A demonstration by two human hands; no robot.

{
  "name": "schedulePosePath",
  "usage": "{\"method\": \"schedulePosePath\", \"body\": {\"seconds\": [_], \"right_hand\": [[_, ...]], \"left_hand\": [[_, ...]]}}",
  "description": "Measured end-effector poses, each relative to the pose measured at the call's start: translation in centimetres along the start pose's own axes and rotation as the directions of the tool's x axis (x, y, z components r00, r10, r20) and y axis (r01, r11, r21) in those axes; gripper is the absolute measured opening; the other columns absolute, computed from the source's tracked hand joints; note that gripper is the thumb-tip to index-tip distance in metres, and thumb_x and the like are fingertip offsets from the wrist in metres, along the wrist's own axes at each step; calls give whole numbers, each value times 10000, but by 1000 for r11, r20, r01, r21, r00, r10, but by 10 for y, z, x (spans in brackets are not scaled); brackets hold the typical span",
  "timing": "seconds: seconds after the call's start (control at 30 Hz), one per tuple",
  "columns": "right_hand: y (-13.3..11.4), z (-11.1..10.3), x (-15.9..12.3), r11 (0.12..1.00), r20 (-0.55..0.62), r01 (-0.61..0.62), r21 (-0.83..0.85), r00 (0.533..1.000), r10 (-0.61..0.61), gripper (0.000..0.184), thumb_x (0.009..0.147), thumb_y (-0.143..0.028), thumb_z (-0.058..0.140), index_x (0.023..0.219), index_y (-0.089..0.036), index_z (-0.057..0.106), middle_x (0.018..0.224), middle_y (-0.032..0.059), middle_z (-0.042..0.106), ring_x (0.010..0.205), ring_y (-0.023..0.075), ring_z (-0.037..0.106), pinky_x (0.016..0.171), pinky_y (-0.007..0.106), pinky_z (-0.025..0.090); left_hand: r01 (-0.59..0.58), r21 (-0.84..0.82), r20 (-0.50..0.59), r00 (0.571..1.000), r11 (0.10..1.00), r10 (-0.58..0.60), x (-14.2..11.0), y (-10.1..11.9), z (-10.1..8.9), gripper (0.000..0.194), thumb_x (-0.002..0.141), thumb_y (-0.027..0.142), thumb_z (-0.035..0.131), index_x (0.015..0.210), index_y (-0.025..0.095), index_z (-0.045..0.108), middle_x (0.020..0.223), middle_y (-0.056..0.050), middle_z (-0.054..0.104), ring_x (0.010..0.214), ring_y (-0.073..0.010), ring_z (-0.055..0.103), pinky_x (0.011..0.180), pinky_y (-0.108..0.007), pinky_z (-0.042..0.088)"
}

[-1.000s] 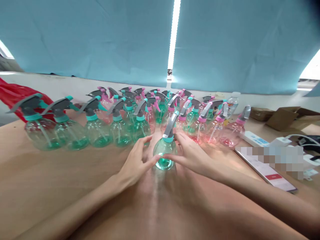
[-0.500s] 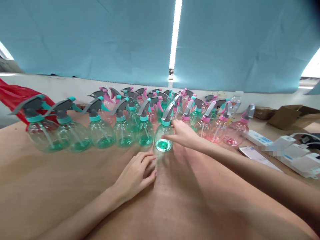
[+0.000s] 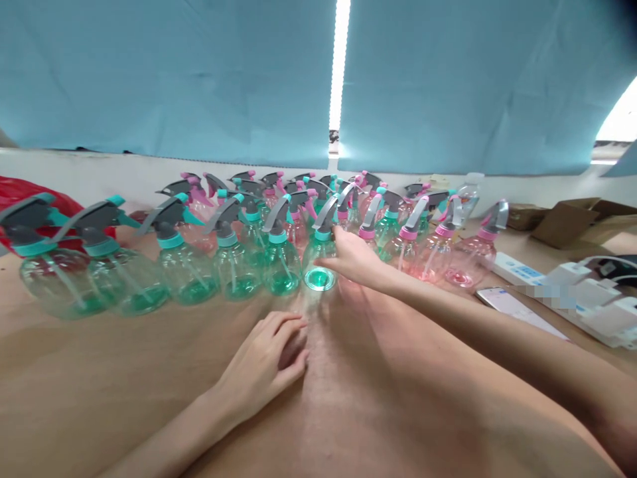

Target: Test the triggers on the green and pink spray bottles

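Note:
My right hand is closed around a clear green spray bottle with a teal collar and grey trigger head. The thumb lies across its front, and the other fingers are mostly hidden behind it. The bottle's bright round base faces me, tilted slightly. Nearer to me, my left hand rests on the table, holding nothing, fingers loosely bent and apart from the thumb. Just left of the held bottle stands another green spray bottle. To the right is a pink spray bottle.
Several more green bottles line the left side, with more spray bottles behind. A red plastic bag lies far left. On the right are a phone, a white power strip with plugs and a cardboard box.
The view has shifted a little, so the bottles on the left appear lower and farther left. My right hand keeps its hold on the green spray bottle; my left hand stays on the table.

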State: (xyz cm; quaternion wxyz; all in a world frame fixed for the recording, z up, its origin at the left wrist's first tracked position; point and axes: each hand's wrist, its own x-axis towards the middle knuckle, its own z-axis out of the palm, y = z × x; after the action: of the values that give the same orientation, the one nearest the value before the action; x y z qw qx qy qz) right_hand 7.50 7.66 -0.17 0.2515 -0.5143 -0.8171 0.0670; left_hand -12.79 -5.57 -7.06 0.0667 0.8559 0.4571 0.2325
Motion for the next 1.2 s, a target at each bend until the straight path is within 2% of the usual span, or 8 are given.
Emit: {"method": "schedulePosePath", "body": {"seconds": [0.13,0.27,0.4,0.47,0.63,0.77,0.9,1.2], "right_hand": [[-3,1,-5,1000,-28,21,16,999,-20,449,813,-347,704,1145,-96,534,1088,189,661,1050,343,627,817,431,510],[0,-12,-30,997,-76,61,51,995,-57,616,850,-367,694,1332,-64,459,1361,225,552,1270,329,521,1005,429,443],[20,-37,-60,995,-150,53,85,988,-40,325,903,-354,628,1176,-177,616,1162,117,693,1019,292,676,852,424,520],[33,-45,-69,998,-206,-16,53,978,27,271,911,-351,610,1120,-183,649,1093,107,717,966,297,692,820,433,529],[56,-42,-70,991,-240,-120,55,962,130,496,887,-393,630,1301,-128,560,1233,161,673,1104,339,649,906,479,508],[55,-31,-54,984,-201,-125,124,968,149,616,869,-403,651,1377,-92,492,1382,200,564,1246,353,556,985,465,469],[50,-23,-36,966,-158,-212,148,959,234,709,856,-477,659,1405,-91,429,1361,222,568,1226,385,561,943,474,482],[41,-30,-38,964,-81,-257,60,962,262,486,869,-489,628,1191,-139,525,1165,160,645,1015,370,655,784,442,501]], "left_hand": [[-9,19,4,1000,1000,9,0,0,-2,260,916,261,515,1173,217,502,1212,-106,586,1108,-274,595,914,-450,519],[-11,25,8,1000,1000,11,2,3,-6,263,916,267,520,1174,221,501,1198,-104,595,1090,-273,612,898,-444,533],[-13,20,-12,1000,1000,14,4,3,-5,276,913,277,535,1184,240,495,1196,-87,596,1079,-263,619,887,-428,538],[-26,9,-33,999,1000,26,4,3,-3,276,917,281,535,1188,248,496,1193,-77,593,1082,-258,616,892,-423,532],[-40,-15,-61,997,999,39,6,2,2,240,934,272,528,1173,260,515,1187,-58,584,1091,-232,601,901,-391,522],[-66,-19,-72,995,998,65,14,6,6,217,932,247,538,1149,248,532,1172,-60,594,1094,-221,598,913,-377,518],[-48,-48,-103,994,998,43,28,11,12,197,934,266,538,1128,240,557,1150,-55,621,1084,-223,613,912,-380,522],[41,-155,-134,989,987,-63,71,37,21,173,940,305,492,1050,231,602,1072,-43,684,989,-232,668,857,-386,546]]}}
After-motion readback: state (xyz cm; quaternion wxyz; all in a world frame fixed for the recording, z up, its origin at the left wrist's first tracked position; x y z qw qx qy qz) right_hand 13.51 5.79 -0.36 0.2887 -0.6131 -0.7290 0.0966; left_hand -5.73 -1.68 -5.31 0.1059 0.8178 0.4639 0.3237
